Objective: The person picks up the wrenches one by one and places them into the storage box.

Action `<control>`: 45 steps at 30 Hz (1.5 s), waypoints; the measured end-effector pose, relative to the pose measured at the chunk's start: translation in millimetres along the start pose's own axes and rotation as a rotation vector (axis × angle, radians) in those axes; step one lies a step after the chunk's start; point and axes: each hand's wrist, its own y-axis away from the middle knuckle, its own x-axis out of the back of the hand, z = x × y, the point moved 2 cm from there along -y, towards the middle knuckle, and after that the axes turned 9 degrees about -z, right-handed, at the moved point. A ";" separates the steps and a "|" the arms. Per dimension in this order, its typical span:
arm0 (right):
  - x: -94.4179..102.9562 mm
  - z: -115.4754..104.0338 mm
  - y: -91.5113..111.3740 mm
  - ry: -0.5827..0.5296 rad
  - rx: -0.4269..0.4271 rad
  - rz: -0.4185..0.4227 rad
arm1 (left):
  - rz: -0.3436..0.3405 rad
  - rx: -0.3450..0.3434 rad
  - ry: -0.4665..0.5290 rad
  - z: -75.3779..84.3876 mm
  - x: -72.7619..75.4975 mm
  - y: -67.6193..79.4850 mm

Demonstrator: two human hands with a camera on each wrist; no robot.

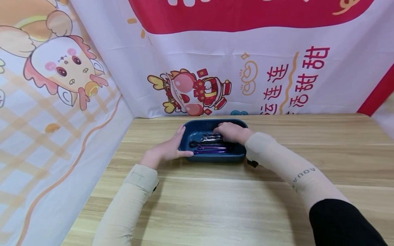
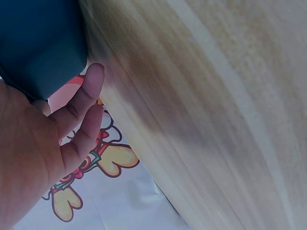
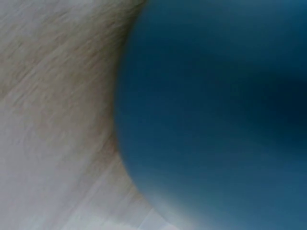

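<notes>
A dark blue rectangular tray [image 1: 212, 158] stands on the wooden table. Inside it lie several wrenches: silver ones [image 1: 207, 139] at the back, a black one [image 1: 194, 144] in the middle and purple ones [image 1: 212, 148] in front. My left hand [image 1: 167, 149] rests against the tray's left end, thumb at the front corner and straight fingers along the left rim. Two extended fingers [image 2: 84, 96] show beside the tray corner in the left wrist view. My right hand [image 1: 232, 132] reaches over the right rim with bent fingers at the silver wrenches; I cannot tell whether it pinches one.
The wooden table [image 1: 212, 205] extends in front of the tray and to both sides. A printed cloth [image 1: 197, 51] hangs right behind the table's back edge, and another printed cloth [image 1: 61, 136] borders the left side. The tray's blue wall [image 3: 201, 115] fills most of the right wrist view.
</notes>
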 end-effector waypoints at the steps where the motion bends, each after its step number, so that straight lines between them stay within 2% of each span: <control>1: -0.1 -0.1 -0.2 0.005 0.004 0.005 | 0.001 -0.004 0.000 0.2 0.2 0.2; 17: -4.3 8.9 -1.3 -0.013 0.015 0.036 | -0.007 0.004 0.012 0.2 1.7 -1.2; 45: 3.8 3.7 17.9 -0.036 0.007 0.017 | 0.009 0.014 -0.004 -0.1 2.8 2.0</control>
